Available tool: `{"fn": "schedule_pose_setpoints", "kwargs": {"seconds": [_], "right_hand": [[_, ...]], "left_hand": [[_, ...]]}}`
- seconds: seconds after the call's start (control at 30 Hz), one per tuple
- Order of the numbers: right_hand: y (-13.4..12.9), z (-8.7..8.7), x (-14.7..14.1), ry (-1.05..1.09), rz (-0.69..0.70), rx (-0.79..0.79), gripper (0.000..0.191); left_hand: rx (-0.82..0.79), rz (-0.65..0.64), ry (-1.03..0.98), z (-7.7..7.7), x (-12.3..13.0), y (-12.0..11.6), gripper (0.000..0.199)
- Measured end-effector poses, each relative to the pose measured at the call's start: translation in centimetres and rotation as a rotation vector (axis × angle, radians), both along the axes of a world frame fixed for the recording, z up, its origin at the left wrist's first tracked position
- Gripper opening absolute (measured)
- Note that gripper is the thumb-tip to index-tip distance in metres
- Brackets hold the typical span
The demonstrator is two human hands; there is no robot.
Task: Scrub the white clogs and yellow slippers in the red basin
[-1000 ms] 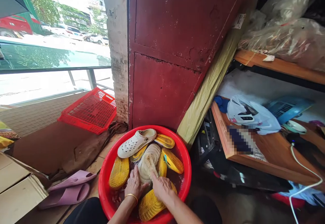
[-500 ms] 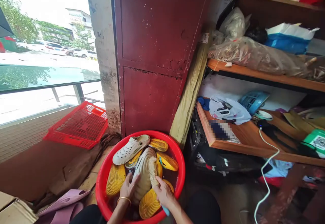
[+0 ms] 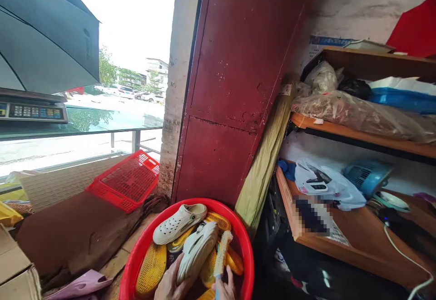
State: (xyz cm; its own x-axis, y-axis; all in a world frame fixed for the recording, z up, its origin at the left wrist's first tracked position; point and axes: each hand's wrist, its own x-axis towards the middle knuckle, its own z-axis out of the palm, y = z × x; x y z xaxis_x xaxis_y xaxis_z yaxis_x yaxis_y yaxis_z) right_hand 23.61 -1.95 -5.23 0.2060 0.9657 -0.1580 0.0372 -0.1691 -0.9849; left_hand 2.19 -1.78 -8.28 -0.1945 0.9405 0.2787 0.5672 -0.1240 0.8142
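My left hand [image 3: 173, 281] is closed on a white clog [image 3: 199, 253], tipped on its side so part of the sole faces right. My right hand [image 3: 226, 286] grips a scrubbing brush [image 3: 223, 255] by its blue handle, pale bristles up, just right of the clog. Both hands are over a red basin [image 3: 250, 250] of dark water. Another white clog [image 3: 177, 225] rests right side up on top of the shoes at the back left. Several yellow shoes, among them a sole-up yellow shoe [image 3: 151, 267], lie around it, partly hidden by the held clog and my hands.
A dark red door [image 3: 218, 159] stands behind the basin, with a long yellowish wrapped roll [image 3: 262, 168] leaning beside it. A red plastic crate [image 3: 127, 182] is at left, near a pink slipper [image 3: 81, 284]. Wooden shelves [image 3: 357, 250] fill the right side.
The view has tilted up and turned left, bringing an umbrella and a scale into sight. My left hand has rolled the clog so its upper shows more; the brush now stands more upright, off the sole.
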Motion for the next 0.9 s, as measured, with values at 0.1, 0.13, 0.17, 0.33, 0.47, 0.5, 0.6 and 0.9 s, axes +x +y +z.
{"fn": "schedule_pose_setpoints", "kwargs": {"seconds": [0.1, 0.13, 0.17, 0.33, 0.47, 0.5, 0.6, 0.9], "right_hand": [[0.3, -0.8, -0.4, 0.048, -0.008, -0.033, 0.105], [0.3, -1.2, -0.6, 0.088, -0.014, -0.049, 0.104], [0.2, -1.6, -0.7, 0.142, -0.018, -0.067, 0.101], [1.0, -1.8, 0.8, 0.496, 0.025, -0.151, 0.073], [2.9, 0.5, 4.2, 0.736, 0.094, -0.198, 0.053], [3.3, 1.2, 5.1, 0.783, 0.118, -0.187, 0.054], [4.4, 2.5, 7.2, 0.798, 0.241, -0.156, 0.059], [6.8, 2.5, 8.1, 0.534, 0.441, -0.178, 0.074]], "left_hand": [[0.049, -0.039, 0.03, 1.0, -0.4, 0.5, 0.063], [0.07, -0.055, 0.055, 1.5, -0.5, 0.7, 0.064], [0.098, -0.079, 0.094, 2.1, -0.7, 1.1, 0.065], [0.355, -0.271, 0.407, 6.3, -1.8, 2.1, 0.07], [0.504, -0.429, 0.643, 9.1, -3.0, 2.2, 0.078], [0.528, -0.454, 0.706, 9.5, -3.4, 2.2, 0.078], [0.582, -0.458, 0.867, 10.1, -4.5, 2.5, 0.064], [0.445, -0.23, 0.861, 9.9, -4.7, 2.5, 0.064]]}}
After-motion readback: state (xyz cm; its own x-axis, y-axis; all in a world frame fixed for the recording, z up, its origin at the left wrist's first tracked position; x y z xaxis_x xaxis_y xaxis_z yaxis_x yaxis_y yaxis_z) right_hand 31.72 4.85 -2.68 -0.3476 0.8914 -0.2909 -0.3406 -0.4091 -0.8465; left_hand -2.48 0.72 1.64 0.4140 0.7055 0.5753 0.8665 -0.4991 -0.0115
